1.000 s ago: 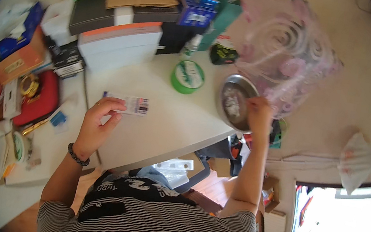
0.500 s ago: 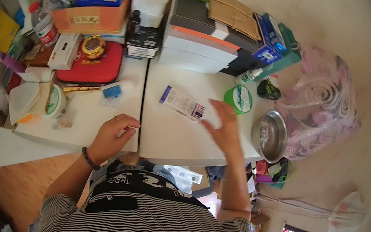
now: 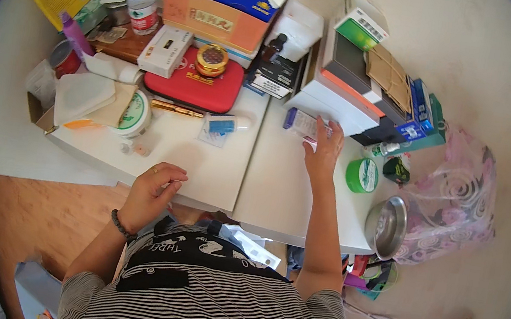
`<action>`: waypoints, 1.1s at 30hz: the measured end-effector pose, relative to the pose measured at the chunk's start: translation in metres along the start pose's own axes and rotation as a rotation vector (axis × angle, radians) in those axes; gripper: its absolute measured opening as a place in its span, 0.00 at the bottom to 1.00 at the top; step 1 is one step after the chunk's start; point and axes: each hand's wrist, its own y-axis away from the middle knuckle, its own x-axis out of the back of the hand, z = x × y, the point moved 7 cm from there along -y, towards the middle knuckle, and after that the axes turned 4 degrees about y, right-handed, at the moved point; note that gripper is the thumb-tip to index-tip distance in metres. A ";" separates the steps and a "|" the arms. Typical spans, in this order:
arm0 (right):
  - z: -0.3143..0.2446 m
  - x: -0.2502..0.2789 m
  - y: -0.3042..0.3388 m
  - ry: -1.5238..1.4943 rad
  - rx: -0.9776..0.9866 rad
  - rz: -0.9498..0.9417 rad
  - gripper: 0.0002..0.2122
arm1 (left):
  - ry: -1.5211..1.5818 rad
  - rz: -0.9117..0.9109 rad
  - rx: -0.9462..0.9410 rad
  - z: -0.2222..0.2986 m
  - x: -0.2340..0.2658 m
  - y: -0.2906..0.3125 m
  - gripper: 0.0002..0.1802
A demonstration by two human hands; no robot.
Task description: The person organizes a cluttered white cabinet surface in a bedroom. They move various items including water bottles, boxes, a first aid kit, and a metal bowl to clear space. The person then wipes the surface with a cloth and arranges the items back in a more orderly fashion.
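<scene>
At the back of the white desk lies a small white-and-purple box [image 3: 301,124], close to the front of a stack of larger boxes. My right hand [image 3: 324,151] reaches over its right end, thumb on the near side and fingers on the far side. Part of the box is hidden under that hand. My left hand [image 3: 156,192], with a dark bead bracelet at the wrist, hovers by the desk's front edge. Its fingers are half curled with a gap to the thumb, and nothing shows in them. A green jar [image 3: 362,176] stands to the right of my right hand.
Stacked boxes [image 3: 336,99] line the back. At left are a red case [image 3: 219,94] with a gold jar [image 3: 211,60], a bottle [image 3: 143,3] and a blue-labelled tube [image 3: 224,124]. A steel bowl [image 3: 388,227] sits at the right edge beside a pink patterned bag [image 3: 459,195].
My right hand has come onto the small box, which now sits farther back, nearer the stacked boxes. The view has swung left. My left hand stays about the same.
</scene>
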 end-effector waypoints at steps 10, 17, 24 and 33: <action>-0.086 -0.017 -0.007 -0.304 0.178 -0.033 0.27 | -0.110 0.125 -0.040 -0.003 0.042 0.010 0.08; -0.138 -0.038 -0.011 -0.527 0.176 -0.354 0.27 | -0.125 0.093 -0.064 0.007 0.039 0.013 0.08; -0.068 0.019 -0.032 -0.787 -0.149 -0.188 0.22 | -0.068 0.100 -0.032 -0.006 0.048 0.015 0.09; -0.124 -0.019 -0.055 -0.367 0.055 -0.095 0.26 | -0.179 0.123 -0.125 0.003 0.060 0.017 0.09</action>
